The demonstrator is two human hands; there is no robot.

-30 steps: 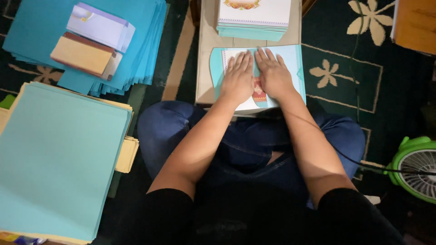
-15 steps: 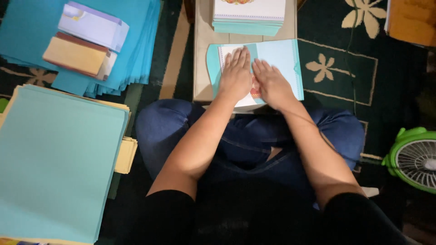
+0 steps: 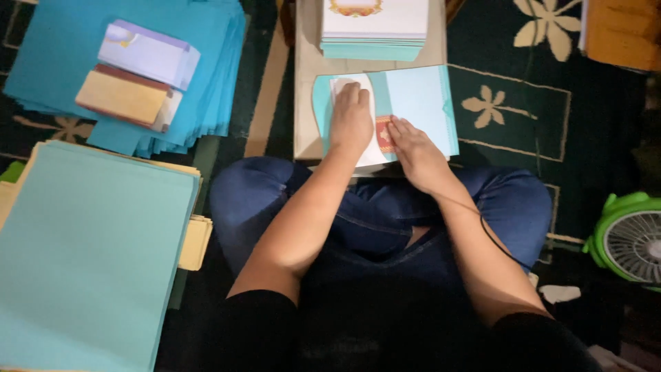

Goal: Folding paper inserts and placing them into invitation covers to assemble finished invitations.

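A light blue envelope (image 3: 416, 100) lies open on a small beige table (image 3: 306, 83) in front of my crossed legs. A white card (image 3: 375, 148) with a red emblem lies partly inside it. My left hand (image 3: 351, 120) presses flat on the card, fingers together. My right hand (image 3: 413, 148) rests at the envelope's near edge, fingertips on the card beside the emblem. Neither hand grips anything.
A stack of white cards on light blue envelopes (image 3: 375, 27) sits at the table's far end. Left on the carpet lie darker blue sheets (image 3: 55, 62) topped with small packs (image 3: 138, 76), and a large light blue stack (image 3: 89, 248). A green fan (image 3: 630, 238) stands right.
My hands have moved apart: the left slid up and left over the card, the right drew back toward me, uncovering the red emblem and the envelope's right half.
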